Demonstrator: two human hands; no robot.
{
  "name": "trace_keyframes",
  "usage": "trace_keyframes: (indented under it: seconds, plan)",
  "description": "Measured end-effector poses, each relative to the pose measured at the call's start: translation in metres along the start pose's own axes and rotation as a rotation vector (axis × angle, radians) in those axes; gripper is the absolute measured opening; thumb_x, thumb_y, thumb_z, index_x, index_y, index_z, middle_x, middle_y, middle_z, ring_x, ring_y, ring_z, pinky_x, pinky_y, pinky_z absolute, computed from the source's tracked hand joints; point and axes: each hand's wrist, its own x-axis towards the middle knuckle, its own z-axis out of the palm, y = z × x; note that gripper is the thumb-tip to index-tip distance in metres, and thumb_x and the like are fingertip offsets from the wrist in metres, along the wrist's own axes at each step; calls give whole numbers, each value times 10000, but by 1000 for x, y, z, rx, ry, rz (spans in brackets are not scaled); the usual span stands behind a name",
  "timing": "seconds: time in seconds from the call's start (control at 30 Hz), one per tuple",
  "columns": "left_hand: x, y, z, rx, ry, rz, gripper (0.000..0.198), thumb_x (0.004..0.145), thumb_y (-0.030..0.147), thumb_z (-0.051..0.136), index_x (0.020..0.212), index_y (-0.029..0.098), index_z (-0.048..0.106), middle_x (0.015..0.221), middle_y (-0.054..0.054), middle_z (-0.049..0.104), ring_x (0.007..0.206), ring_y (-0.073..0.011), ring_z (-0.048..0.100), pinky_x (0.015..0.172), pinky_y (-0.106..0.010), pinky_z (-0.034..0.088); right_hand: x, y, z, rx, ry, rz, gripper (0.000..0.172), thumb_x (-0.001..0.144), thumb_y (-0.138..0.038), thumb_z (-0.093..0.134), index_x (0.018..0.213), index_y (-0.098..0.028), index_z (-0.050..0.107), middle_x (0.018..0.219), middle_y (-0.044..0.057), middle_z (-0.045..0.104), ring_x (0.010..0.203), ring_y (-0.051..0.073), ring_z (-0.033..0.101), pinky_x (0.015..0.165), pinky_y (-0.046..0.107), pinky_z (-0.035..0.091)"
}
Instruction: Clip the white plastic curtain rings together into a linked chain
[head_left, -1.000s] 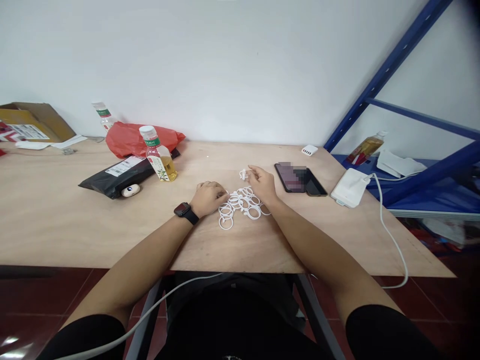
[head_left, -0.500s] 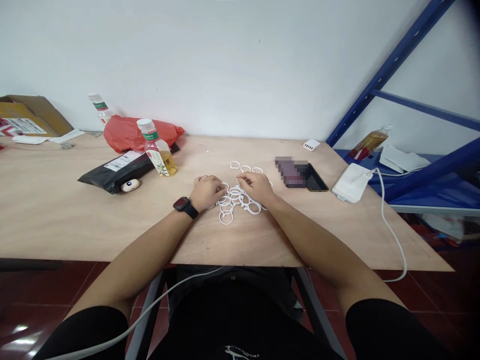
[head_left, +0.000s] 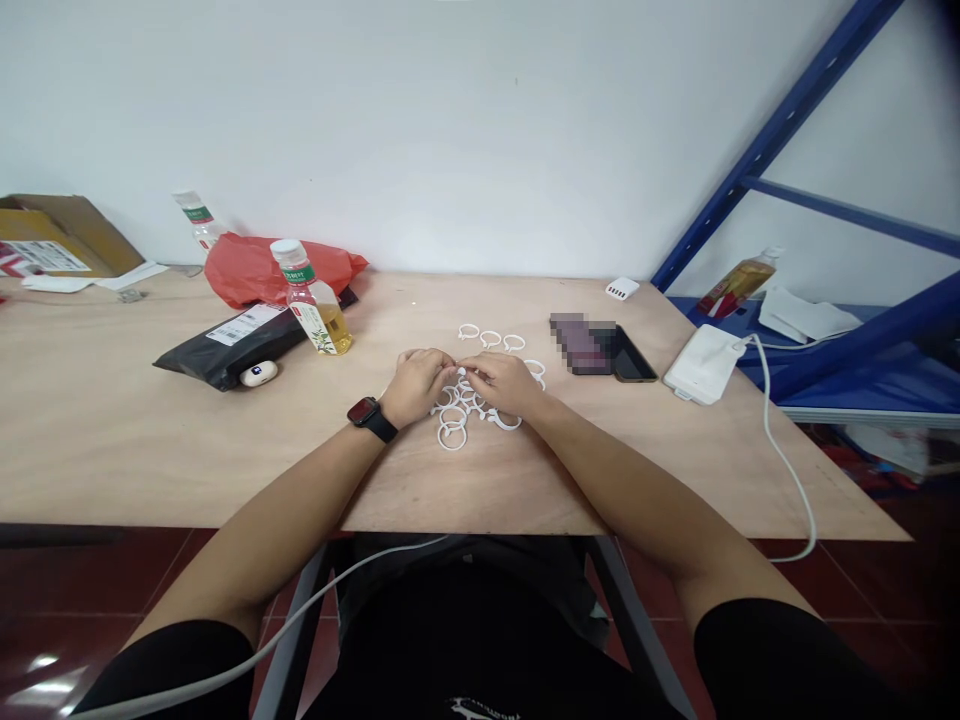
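White plastic rings [head_left: 452, 435] with small clips or tabs lie in a loose pile on the table in front of me. Over the far side of the pile, my left hand [head_left: 417, 387] and my right hand [head_left: 504, 383] meet fingertip to fingertip. Both hands are closed in a pinch on a white ring [head_left: 461, 372], of which only a small part shows between the fingers. A black watch [head_left: 367, 412] is on my left wrist. Beyond my right hand, separate rings [head_left: 490, 340] lie in a row, with others [head_left: 535, 370] partly hidden beside it.
On the left stand a tea bottle [head_left: 319, 310], a black parcel bag [head_left: 217, 350], a small white case [head_left: 259, 373] and a red plastic bag [head_left: 255, 265]. To the right are phones [head_left: 634, 355], a white power bank [head_left: 703, 365] with a cable, and a white charger [head_left: 622, 289].
My right hand has moved left and slightly nearer, so its fingertips now meet those of my left hand at the ring. The left hand has barely moved.
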Motion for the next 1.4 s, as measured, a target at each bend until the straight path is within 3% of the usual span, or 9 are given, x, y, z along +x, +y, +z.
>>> trace_keyframes:
  seconds: [0.2,0.37,0.63,1.0,1.27,1.4]
  plan:
    - [-1,-1,3,-22,35,3,246,990,350,394,927,190,569,891,-28,692,860,-189,618,993,-415,339,-1,-7,-4,39,6,17,231,889,-216,554,1065,-210,703,884,28,734,754,150,637,713,254,441]
    - [-1,0,-1,-69,92,52,218,944,387,517,999,201,616,968,-24,720,923,-188,637,985,-390,352,-2,-7,-3,67,6,80,197,892,-255,559,1028,-214,696,873,17,738,767,149,656,708,243,448]
    - [0,2,-2,-91,75,93,198,947,341,528,924,202,667,912,-23,740,846,-182,656,889,-362,420,-3,-1,3,82,12,105,206,854,-218,555,1007,-212,693,879,20,737,778,148,659,718,241,447]
    - [0,7,-2,-66,50,180,217,943,353,540,903,202,692,876,-36,741,823,-187,656,836,-351,446,-3,-1,3,-10,64,59,102,740,-194,541,723,-191,641,608,-11,601,588,126,518,593,238,340]
    - [-1,8,-2,-93,26,260,208,933,359,560,988,217,701,917,-46,748,832,-189,658,801,-338,467,-3,4,3,28,113,73,175,727,-147,473,723,-199,640,655,2,630,630,141,551,622,243,375]
    - [-1,9,-2,-96,72,246,198,933,330,555,1009,209,692,925,-49,744,832,-184,654,803,-338,473,-3,2,1,29,145,135,171,762,-175,508,815,-206,667,644,-12,642,636,143,573,629,239,396]
